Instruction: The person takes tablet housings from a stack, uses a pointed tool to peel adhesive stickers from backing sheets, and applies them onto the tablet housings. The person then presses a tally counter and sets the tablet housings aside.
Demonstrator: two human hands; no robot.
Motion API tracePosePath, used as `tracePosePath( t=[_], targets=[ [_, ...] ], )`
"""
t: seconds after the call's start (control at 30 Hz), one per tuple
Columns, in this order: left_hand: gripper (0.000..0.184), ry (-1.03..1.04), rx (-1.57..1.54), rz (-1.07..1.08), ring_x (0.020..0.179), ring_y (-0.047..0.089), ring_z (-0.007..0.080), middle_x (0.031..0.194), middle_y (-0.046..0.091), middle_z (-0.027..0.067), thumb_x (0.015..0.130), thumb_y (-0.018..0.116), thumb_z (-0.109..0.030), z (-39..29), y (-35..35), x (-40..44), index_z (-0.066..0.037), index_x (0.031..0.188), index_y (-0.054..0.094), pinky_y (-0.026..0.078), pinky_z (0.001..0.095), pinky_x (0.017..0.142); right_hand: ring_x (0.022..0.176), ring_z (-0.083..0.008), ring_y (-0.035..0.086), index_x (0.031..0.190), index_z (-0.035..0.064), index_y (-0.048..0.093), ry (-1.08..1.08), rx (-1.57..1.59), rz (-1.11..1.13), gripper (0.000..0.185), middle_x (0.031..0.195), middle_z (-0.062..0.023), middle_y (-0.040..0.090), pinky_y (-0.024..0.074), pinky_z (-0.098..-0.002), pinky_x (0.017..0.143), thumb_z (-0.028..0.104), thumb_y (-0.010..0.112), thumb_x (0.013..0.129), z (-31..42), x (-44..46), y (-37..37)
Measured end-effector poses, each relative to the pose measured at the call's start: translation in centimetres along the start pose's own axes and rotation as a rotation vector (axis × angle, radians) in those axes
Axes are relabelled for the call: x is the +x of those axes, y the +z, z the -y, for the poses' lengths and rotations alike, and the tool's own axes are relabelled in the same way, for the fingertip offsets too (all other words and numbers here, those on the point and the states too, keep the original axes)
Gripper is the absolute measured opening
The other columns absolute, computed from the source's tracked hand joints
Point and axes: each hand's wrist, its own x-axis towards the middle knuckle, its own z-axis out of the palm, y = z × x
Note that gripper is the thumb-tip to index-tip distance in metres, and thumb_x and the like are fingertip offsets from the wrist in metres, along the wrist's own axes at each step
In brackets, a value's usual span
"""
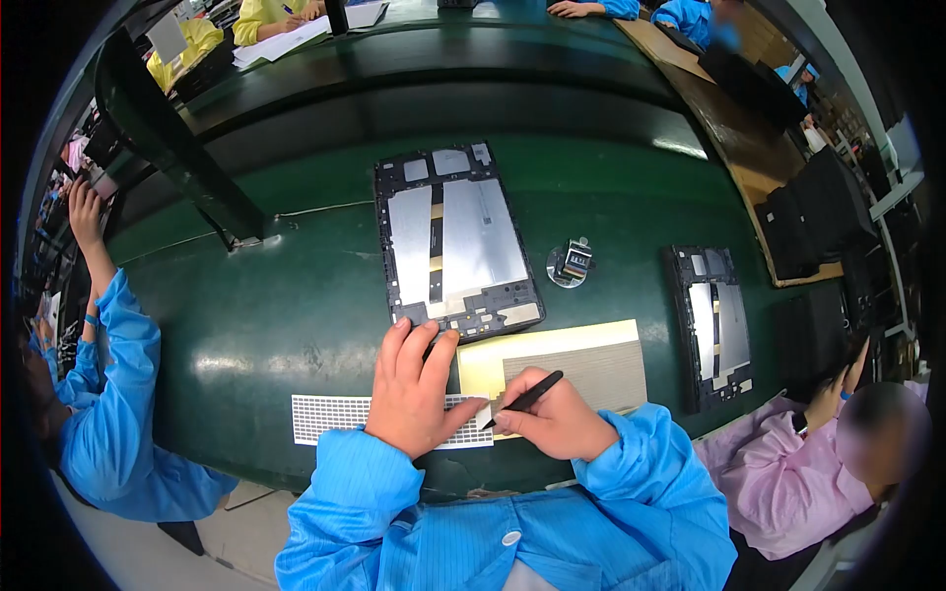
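Observation:
A white sheet with rows of small dark labels lies near the table's front edge. My left hand rests over it with fingers spread, its fingertips at the lower edge of a large tablet housing. In my right hand is a black pen-like tool, its thin tip pointing down at the sheet's right end beside my left thumb. Beneath the right hand lies a yellow sheet with a grey-brown striped sheet on it.
A small metal device stands right of the housing. Farther right lies a second tablet housing. A dark post rises at the left. Co-workers sit left, right and across the green table; black stacks stand at right.

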Motion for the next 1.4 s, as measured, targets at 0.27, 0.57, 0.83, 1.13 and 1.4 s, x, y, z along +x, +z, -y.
tracePosePath(
  t=[0.27, 0.57, 0.83, 1.13, 1.4],
  targets=[
    [0.067, 0.042, -0.022, -0.055, 0.124, 0.039, 0.0446, 0.129, 0.047, 0.0167, 0.067, 0.083, -0.023, 0.5, 0.2, 0.0, -0.005, 0.125, 0.054, 0.038, 0.0519, 0.104, 0.080, -0.0141, 0.064, 0.098, 0.0019, 0.048, -0.328, 0.014, -0.115, 0.018, 0.087, -0.0081, 0.061, 0.0544, -0.0283, 0.072, -0.004, 0.062, 0.088, 6.0, 3.9, -2.1],
    [0.064, 0.075, -0.024, -0.100, 0.120, 0.041, 0.0462, 0.126, 0.047, 0.0182, 0.066, 0.082, -0.017, 0.9, 0.7, 0.0, -0.003, 0.122, 0.054, 0.038, 0.0532, 0.103, 0.079, -0.0107, 0.061, 0.096, 0.0015, 0.054, -0.262, -0.232, -0.058, 0.017, 0.086, -0.0059, 0.061, 0.0505, -0.0252, 0.068, 0.002, 0.068, 0.086, 7.3, 7.0, -2.8],
    [0.064, 0.079, -0.031, -0.110, 0.120, 0.041, 0.0463, 0.124, 0.047, 0.0190, 0.066, 0.082, -0.015, 0.9, 0.8, 0.1, -0.002, 0.122, 0.055, 0.039, 0.0533, 0.102, 0.083, -0.0100, 0.060, 0.097, 0.0014, 0.055, -0.289, -0.231, -0.030, 0.018, 0.089, -0.0049, 0.061, 0.0504, -0.0254, 0.071, 0.003, 0.070, 0.086, 7.2, 6.9, -2.9],
    [0.062, 0.070, -0.027, -0.105, 0.120, 0.041, 0.0467, 0.124, 0.047, 0.0195, 0.066, 0.082, -0.014, 0.9, 0.9, 0.1, -0.002, 0.121, 0.055, 0.039, 0.0533, 0.102, 0.084, -0.0101, 0.059, 0.096, 0.0008, 0.055, -0.391, -0.353, -0.034, 0.019, 0.091, -0.0057, 0.060, 0.0508, -0.0258, 0.074, 0.002, 0.070, 0.085, 6.8, 6.7, -2.8],
    [0.061, 0.079, -0.013, -0.117, 0.120, 0.041, 0.0462, 0.124, 0.047, 0.0193, 0.066, 0.082, -0.014, 0.8, 0.9, 0.1, -0.002, 0.120, 0.055, 0.039, 0.0534, 0.102, 0.083, -0.0099, 0.058, 0.097, 0.0015, 0.053, -0.262, -0.139, -0.094, 0.019, 0.090, -0.0051, 0.059, 0.0496, -0.0255, 0.073, 0.001, 0.069, 0.086, 6.9, 6.2, -4.0]
  ],
)
